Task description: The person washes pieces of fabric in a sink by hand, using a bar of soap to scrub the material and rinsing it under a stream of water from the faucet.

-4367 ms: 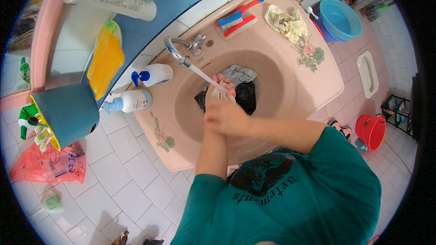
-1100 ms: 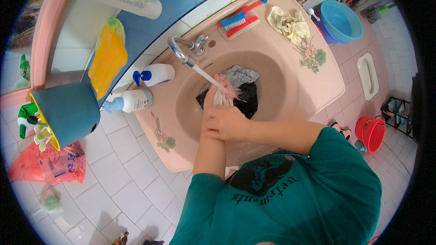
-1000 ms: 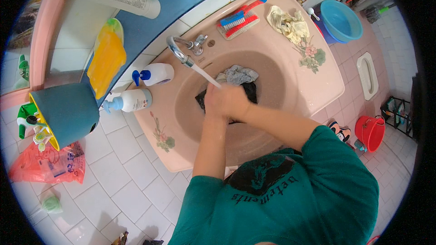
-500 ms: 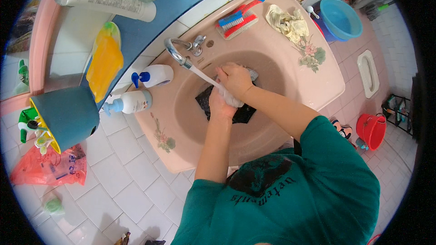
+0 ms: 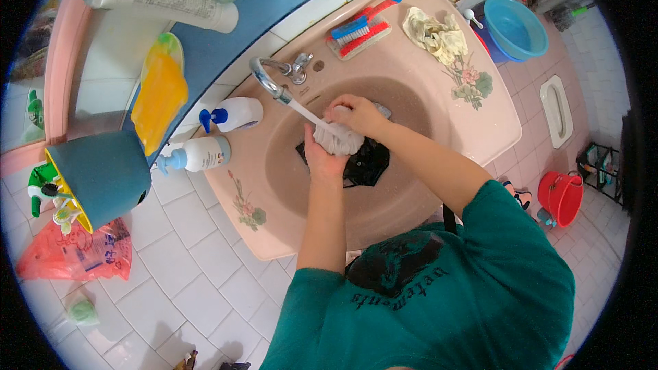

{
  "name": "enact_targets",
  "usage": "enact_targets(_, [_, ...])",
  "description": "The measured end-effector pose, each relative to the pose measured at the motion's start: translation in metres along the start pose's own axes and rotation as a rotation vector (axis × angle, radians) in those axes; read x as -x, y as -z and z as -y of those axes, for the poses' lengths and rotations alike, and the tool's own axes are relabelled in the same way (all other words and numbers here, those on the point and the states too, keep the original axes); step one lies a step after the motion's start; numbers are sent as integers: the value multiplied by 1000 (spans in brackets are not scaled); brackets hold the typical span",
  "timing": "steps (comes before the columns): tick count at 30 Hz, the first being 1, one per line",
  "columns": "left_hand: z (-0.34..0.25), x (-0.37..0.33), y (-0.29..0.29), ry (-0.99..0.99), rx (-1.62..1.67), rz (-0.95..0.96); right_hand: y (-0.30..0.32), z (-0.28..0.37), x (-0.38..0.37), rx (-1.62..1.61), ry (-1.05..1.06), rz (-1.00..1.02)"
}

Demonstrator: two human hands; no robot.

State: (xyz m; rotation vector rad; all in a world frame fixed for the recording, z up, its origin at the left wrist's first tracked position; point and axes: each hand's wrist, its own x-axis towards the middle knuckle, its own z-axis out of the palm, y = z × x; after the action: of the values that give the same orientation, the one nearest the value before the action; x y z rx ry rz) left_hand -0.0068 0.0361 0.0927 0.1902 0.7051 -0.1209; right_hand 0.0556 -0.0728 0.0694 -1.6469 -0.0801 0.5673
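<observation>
Both hands clamp white cloth under tap stream: left hand below it, right hand on top; dark cloth just beneath in sink.

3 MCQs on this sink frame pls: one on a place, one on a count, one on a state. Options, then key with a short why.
1. Where does the scrub brush lie?
A. on the sink rim behind the basin
B. on the floor
C. inside the basin

2. How many pump bottles stand beside the sink?
A. one
B. two
C. four

3. What is the state of the tap?
A. off and dry
B. running
C. taken off

Key:
1 A, it rests on the pink rim next to the crumpled rag.
2 B, pump bottle and pump bottle.
3 B, a stream falls onto the pale cloth that the left hand and right hand hold.
</observation>
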Motion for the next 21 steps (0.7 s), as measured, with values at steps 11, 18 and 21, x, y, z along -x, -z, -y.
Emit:
enact_targets(11, [21, 1, 3, 9, -196, -32, -21, 29, 35, 621, 118, -192])
enact_targets(18, [-3, -20, 86, 122, -16, 299, -45, 33, 84, 584, 530, -170])
enact_targets(21, [-9, -24, 93, 122, -186, 296, -38, 27, 62, 652, 351, -79])
